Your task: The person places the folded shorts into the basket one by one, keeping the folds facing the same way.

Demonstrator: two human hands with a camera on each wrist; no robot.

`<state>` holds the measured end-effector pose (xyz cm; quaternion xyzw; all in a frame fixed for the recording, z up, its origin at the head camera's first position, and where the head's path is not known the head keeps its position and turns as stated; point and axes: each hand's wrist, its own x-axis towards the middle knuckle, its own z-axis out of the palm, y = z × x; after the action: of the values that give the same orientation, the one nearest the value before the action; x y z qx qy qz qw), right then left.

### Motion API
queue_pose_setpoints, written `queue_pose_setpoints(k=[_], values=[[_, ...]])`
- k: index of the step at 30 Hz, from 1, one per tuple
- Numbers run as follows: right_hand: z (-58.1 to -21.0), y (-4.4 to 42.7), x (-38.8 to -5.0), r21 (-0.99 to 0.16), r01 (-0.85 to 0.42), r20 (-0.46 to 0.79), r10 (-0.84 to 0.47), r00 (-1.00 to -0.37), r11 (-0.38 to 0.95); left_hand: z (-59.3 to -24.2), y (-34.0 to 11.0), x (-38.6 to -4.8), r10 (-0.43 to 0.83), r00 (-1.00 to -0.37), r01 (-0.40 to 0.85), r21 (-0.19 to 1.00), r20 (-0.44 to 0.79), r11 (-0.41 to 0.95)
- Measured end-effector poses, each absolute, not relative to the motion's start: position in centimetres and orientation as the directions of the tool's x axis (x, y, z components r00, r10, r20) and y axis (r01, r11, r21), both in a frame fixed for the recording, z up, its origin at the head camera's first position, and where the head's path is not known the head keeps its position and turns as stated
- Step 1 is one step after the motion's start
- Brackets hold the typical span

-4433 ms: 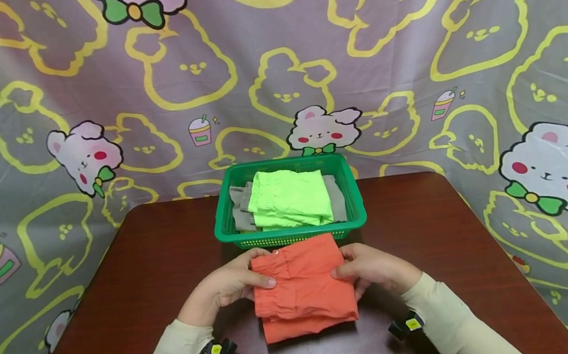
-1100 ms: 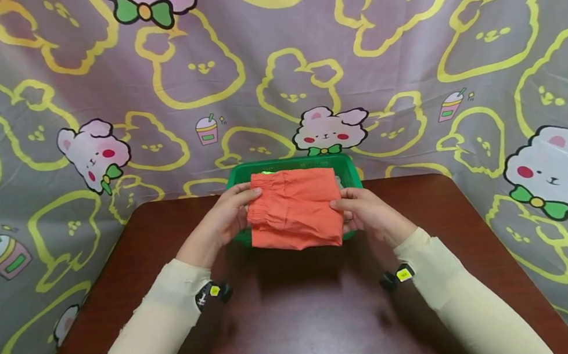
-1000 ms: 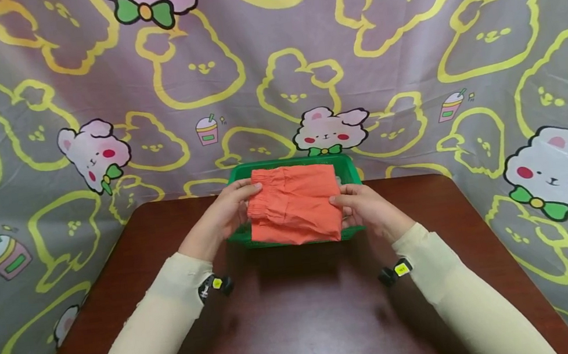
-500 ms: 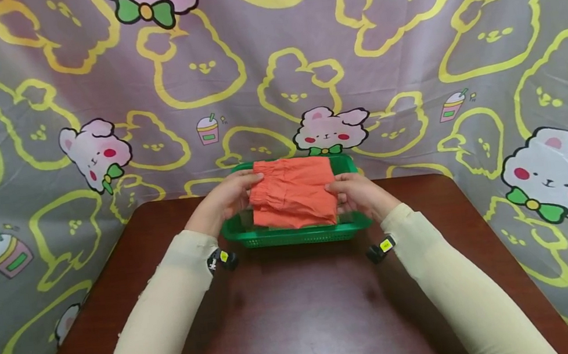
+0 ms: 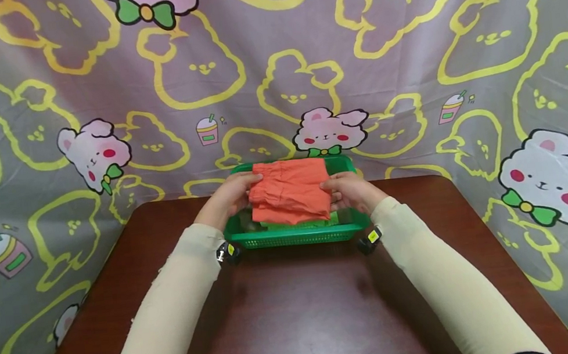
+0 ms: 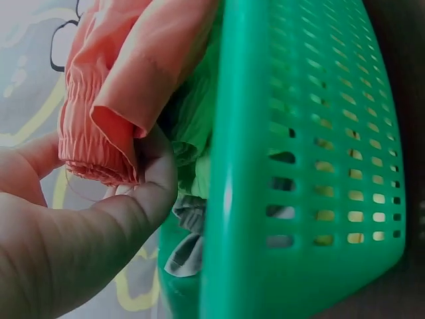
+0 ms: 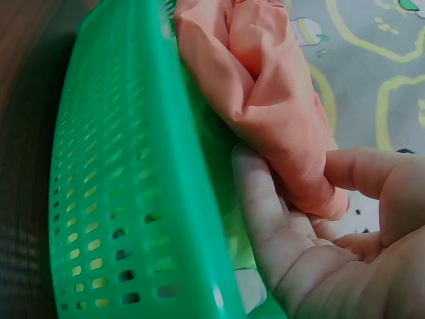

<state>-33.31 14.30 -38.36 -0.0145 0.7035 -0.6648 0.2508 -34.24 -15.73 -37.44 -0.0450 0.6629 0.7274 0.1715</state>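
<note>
Folded orange shorts with a gathered elastic waistband are held level over the green plastic basket. My left hand grips the waistband end, thumb on top and fingers beneath, as the left wrist view shows. At the opposite end my right hand pinches the folded cloth between thumb and fingers. Lime green clothing lies in the basket under the shorts, mostly covered. Beside it, grey cloth shows in the left wrist view. Whether the shorts touch the pile I cannot tell.
The basket stands at the back of a dark brown table, close to a cartoon-print curtain. Its perforated front wall and raised rim lie just in front of both hands.
The orange shorts were carried from the table in front of the basket to above it, held by both hands. Over the last half second they have moved only slightly; more green clothing shows below them.
</note>
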Motion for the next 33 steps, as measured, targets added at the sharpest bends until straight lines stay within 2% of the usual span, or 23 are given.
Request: queue_pose_setpoints(k=[6,14,22,28,33], values=[[-39.2,13.9,-33.9,-0.924,0.326,-0.376,-0.315,-0.871,0.202,-38.1,-15.7,-34.4,0.173,-0.925,-0.346,0.938,-0.337,-0.023],[-39.7,13.8,-34.0,-0.906,0.352,-0.411,-0.289,-0.865,0.236,-38.4,-15.6,-34.4,0.188,-0.907,-0.373,0.926,-0.377,0.057],[-40.0,13.8,-34.0,-0.907,0.324,-0.394,-0.271,-0.878,0.269,-38.3,-15.3,-34.2,0.231,-0.890,-0.366,0.918,-0.394,0.153],[-40.0,13.8,-33.9,-0.915,0.287,-0.365,-0.281,-0.887,0.284,-38.2,-14.6,-34.2,0.184,-0.904,-0.357,0.918,-0.386,0.175],[-39.7,13.4,-33.5,-0.902,0.253,-0.353,-0.260,-0.899,0.350,-38.4,-14.1,-34.4,0.120,-0.911,-0.366,0.907,-0.396,0.210]])
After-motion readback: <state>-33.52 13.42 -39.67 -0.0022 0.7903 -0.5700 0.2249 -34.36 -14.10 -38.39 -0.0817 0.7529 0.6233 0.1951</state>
